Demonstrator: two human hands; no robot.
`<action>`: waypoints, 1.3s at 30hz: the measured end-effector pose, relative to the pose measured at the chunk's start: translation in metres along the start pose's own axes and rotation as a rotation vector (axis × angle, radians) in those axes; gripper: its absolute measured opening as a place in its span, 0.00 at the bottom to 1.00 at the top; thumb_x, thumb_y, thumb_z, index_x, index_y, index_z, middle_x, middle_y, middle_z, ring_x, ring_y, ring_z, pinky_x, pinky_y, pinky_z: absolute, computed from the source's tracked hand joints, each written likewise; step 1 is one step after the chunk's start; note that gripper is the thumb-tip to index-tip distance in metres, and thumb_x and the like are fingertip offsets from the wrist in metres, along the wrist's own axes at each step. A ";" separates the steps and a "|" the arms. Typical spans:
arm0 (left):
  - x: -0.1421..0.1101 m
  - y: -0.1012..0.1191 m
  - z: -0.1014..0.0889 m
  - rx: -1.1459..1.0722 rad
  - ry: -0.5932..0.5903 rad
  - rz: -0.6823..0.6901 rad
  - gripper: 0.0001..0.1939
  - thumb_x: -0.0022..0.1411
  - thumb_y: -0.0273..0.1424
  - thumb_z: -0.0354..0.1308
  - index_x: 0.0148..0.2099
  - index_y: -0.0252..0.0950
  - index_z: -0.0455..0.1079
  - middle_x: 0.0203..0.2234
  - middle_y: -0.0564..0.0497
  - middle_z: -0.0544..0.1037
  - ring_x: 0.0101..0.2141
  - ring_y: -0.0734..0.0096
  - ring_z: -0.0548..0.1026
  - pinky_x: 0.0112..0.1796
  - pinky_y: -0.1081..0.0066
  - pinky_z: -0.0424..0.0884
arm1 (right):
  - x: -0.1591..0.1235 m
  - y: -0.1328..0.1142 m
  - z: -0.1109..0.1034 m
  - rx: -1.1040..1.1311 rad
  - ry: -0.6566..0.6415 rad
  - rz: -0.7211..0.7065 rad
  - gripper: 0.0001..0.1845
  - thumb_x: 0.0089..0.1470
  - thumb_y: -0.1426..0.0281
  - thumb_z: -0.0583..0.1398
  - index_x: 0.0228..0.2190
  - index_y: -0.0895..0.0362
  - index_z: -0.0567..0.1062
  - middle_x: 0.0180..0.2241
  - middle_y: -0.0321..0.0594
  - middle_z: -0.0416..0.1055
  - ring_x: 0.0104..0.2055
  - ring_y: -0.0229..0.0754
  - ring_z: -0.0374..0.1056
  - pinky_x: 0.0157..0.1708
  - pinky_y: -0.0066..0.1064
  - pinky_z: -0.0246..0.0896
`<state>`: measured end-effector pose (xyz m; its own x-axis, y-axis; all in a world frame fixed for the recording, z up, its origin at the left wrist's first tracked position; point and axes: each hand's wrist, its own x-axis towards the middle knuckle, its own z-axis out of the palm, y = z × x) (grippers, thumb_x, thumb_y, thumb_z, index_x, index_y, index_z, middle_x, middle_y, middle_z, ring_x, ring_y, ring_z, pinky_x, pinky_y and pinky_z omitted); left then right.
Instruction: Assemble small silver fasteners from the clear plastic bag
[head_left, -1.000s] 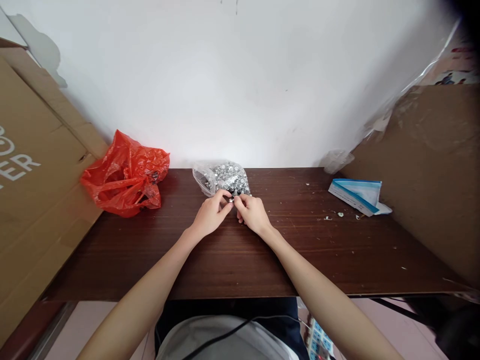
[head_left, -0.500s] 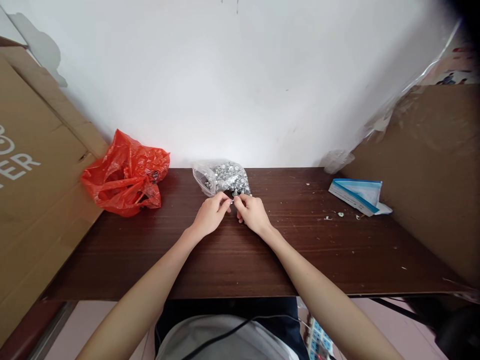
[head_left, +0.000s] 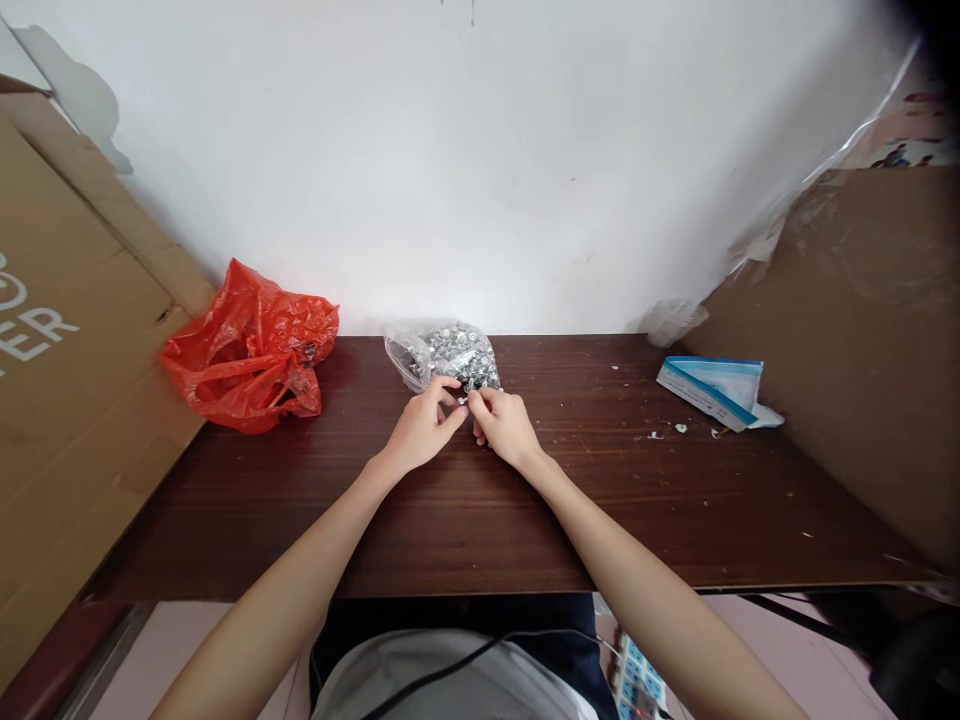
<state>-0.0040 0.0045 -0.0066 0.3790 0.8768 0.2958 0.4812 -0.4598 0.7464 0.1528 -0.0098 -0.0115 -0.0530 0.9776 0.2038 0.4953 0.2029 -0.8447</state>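
Just in front of a clear plastic bag, my two hands are close together over the dark wooden table. My right hand pinches a small shiny metal piece between thumb and forefinger; its exact kind is too small to tell. Around the tip of that piece, my left hand is open, its thumb and forefinger spread apart. Many small silvery metal parts with round heads fill the bag, which lies against the wall.
A crumpled red plastic bag lies at the left beside a cardboard box. To the right are a folded blue-and-white packet, small scraps and another cardboard panel. A power strip is below the table edge.
My left thumb and forefinger have parted from their pinch on the small metal piece. My right hand stays in place, still pinching it.
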 end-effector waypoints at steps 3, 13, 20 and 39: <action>0.000 -0.002 0.003 -0.024 -0.010 0.041 0.13 0.59 0.26 0.55 0.47 0.37 0.63 0.34 0.52 0.75 0.24 0.77 0.70 0.32 0.73 0.68 | 0.001 0.002 0.001 0.004 -0.004 0.000 0.19 0.61 0.61 0.50 0.21 0.56 0.65 0.14 0.31 0.67 0.14 0.35 0.65 0.22 0.24 0.60; 0.000 0.001 0.003 -0.054 0.028 0.015 0.16 0.59 0.30 0.57 0.50 0.37 0.63 0.34 0.51 0.76 0.24 0.77 0.70 0.31 0.73 0.69 | 0.001 0.002 0.001 0.023 0.004 0.006 0.20 0.60 0.60 0.50 0.20 0.56 0.64 0.13 0.32 0.67 0.14 0.35 0.65 0.21 0.23 0.60; 0.000 0.005 0.001 -0.076 -0.002 -0.056 0.16 0.63 0.35 0.53 0.51 0.35 0.63 0.29 0.51 0.77 0.22 0.76 0.70 0.26 0.74 0.67 | 0.001 0.002 0.000 0.037 0.002 0.014 0.20 0.61 0.60 0.49 0.20 0.56 0.64 0.13 0.32 0.67 0.14 0.34 0.65 0.20 0.23 0.59; 0.000 0.002 0.003 -0.143 -0.024 -0.090 0.17 0.63 0.38 0.51 0.48 0.34 0.70 0.27 0.51 0.77 0.18 0.79 0.68 0.18 0.78 0.65 | 0.001 0.002 0.001 0.026 -0.001 0.021 0.20 0.60 0.59 0.50 0.22 0.56 0.65 0.14 0.32 0.67 0.14 0.35 0.66 0.20 0.24 0.61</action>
<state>-0.0007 0.0031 -0.0075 0.3589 0.9092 0.2109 0.3973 -0.3533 0.8470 0.1528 -0.0081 -0.0140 -0.0435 0.9816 0.1859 0.4738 0.1840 -0.8612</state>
